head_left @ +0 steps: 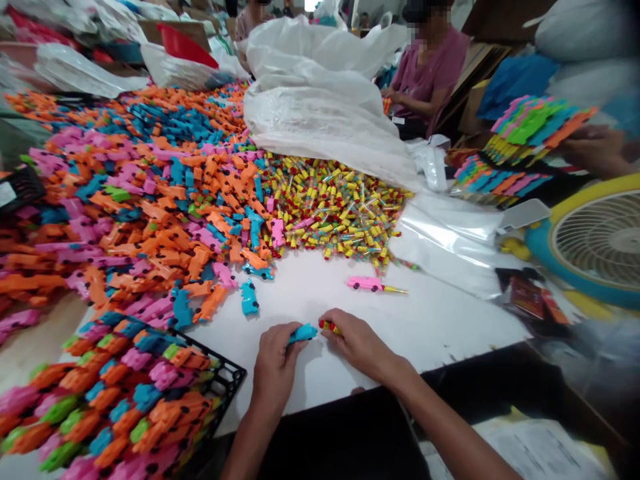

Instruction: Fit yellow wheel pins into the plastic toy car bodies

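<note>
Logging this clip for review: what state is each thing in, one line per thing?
left hand: closed on the blue toy car, held just above the table.
right hand: pinching a small red and yellow tube next to the car.
pink toy car: lying flat on the white table, a tube sticking out of its end.
black basket: heaped with cars.
white bag: slumped, tubes spilled in front.
fan: lying face up.

I am looking down at a white table (450, 320) that is carrying nearly everything here. A wide heap of orange, pink and blue toy cars (160, 193) is covering its left side, and a pile of small yellow-capped tubes (335, 213) is lying just beside it. A pink car (365, 283) is sitting alone, a black basket (227, 380) is overhanging the near edge, and white plastic bags (320, 113) are slumping behind.
</note>
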`<state>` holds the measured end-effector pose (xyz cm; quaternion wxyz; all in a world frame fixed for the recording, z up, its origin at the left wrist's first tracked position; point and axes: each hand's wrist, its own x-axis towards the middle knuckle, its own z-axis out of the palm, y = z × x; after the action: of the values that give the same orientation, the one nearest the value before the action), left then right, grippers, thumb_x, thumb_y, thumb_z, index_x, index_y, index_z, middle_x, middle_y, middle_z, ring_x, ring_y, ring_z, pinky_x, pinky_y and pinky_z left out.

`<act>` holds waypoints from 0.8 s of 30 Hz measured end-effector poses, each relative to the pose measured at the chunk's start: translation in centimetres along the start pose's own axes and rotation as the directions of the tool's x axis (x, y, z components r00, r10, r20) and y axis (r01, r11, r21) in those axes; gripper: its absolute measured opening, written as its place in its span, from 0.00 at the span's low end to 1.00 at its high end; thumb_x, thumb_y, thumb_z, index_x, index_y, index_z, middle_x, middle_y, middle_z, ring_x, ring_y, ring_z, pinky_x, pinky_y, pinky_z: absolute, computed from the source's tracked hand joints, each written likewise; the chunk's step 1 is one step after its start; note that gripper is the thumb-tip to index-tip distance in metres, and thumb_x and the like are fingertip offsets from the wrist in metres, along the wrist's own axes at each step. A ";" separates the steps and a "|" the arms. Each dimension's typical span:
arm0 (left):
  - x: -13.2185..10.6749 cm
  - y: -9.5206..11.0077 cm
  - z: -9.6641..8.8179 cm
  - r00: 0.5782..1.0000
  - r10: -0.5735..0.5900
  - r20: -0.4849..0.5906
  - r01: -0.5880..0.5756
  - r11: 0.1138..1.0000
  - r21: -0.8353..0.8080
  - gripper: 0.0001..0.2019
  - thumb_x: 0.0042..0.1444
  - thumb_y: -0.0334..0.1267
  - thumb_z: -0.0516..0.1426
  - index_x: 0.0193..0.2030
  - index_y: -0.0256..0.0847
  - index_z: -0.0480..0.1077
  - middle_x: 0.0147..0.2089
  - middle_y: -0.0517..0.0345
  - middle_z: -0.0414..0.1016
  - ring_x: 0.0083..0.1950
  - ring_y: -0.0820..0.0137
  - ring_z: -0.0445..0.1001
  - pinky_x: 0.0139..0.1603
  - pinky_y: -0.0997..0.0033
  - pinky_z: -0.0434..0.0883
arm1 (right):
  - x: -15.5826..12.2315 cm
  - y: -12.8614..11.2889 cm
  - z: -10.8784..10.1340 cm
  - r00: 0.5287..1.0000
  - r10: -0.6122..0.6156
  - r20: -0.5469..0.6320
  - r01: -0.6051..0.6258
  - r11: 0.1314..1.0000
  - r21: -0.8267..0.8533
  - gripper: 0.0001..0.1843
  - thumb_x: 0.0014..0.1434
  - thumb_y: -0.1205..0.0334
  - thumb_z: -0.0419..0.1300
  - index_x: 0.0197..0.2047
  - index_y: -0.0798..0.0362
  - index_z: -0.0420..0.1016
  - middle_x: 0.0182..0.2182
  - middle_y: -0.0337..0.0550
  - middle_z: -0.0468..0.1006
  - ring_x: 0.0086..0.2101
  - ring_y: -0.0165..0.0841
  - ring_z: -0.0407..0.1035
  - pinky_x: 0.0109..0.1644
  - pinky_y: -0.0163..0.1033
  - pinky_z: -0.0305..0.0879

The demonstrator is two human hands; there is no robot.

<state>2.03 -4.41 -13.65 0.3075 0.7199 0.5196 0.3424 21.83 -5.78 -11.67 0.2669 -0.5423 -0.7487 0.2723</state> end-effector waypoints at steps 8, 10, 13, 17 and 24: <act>0.0 -0.3 0.0 1.000 0.031 -0.001 -0.031 0.998 -0.052 0.10 0.58 0.41 0.55 0.45 0.45 0.74 0.41 0.55 0.78 0.45 0.63 0.72 0.48 0.60 0.69 | 0.6 0.6 0.3 0.983 -0.169 -0.065 0.164 0.984 -0.073 0.08 0.63 0.70 0.53 0.44 0.53 0.71 0.37 0.46 0.76 0.38 0.36 0.69 0.44 0.42 0.63; 0.0 -0.4 0.0 0.999 0.052 -0.001 -0.052 0.997 -0.055 0.10 0.58 0.40 0.56 0.45 0.45 0.74 0.40 0.55 0.78 0.44 0.63 0.72 0.47 0.61 0.69 | 0.6 0.7 0.5 0.982 -0.174 -0.067 0.169 0.983 -0.077 0.09 0.63 0.70 0.53 0.45 0.53 0.71 0.37 0.47 0.76 0.38 0.36 0.68 0.42 0.41 0.65; 0.0 -0.5 0.1 0.998 0.069 0.010 -0.069 0.996 -0.050 0.10 0.58 0.40 0.55 0.45 0.44 0.73 0.39 0.55 0.77 0.43 0.64 0.72 0.46 0.61 0.69 | 0.4 0.8 0.7 0.978 -0.203 -0.056 0.200 0.978 -0.052 0.11 0.64 0.71 0.51 0.47 0.54 0.71 0.37 0.47 0.74 0.39 0.35 0.67 0.41 0.38 0.66; 0.0 -0.4 0.1 0.998 0.052 0.023 -0.052 0.998 -0.031 0.10 0.58 0.40 0.55 0.45 0.44 0.74 0.38 0.55 0.77 0.42 0.63 0.72 0.45 0.60 0.70 | 0.2 0.9 0.8 0.963 -0.270 -0.023 0.264 0.952 -0.153 0.12 0.65 0.70 0.49 0.47 0.53 0.71 0.35 0.45 0.73 0.36 0.34 0.65 0.38 0.36 0.65; 0.0 0.1 -0.2 0.997 -0.060 0.049 0.063 0.997 -0.051 0.08 0.53 0.38 0.58 0.39 0.45 0.76 0.37 0.55 0.77 0.42 0.62 0.73 0.47 0.58 0.71 | -0.3 1.0 1.9 0.920 -0.393 0.005 0.372 0.867 -0.331 0.12 0.68 0.65 0.47 0.45 0.55 0.71 0.32 0.45 0.71 0.33 0.35 0.62 0.36 0.39 0.63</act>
<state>1.90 -4.44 -13.50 0.3490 0.7031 0.5249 0.3292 21.29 -6.06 -13.79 0.2454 -0.4280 -0.8671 0.0695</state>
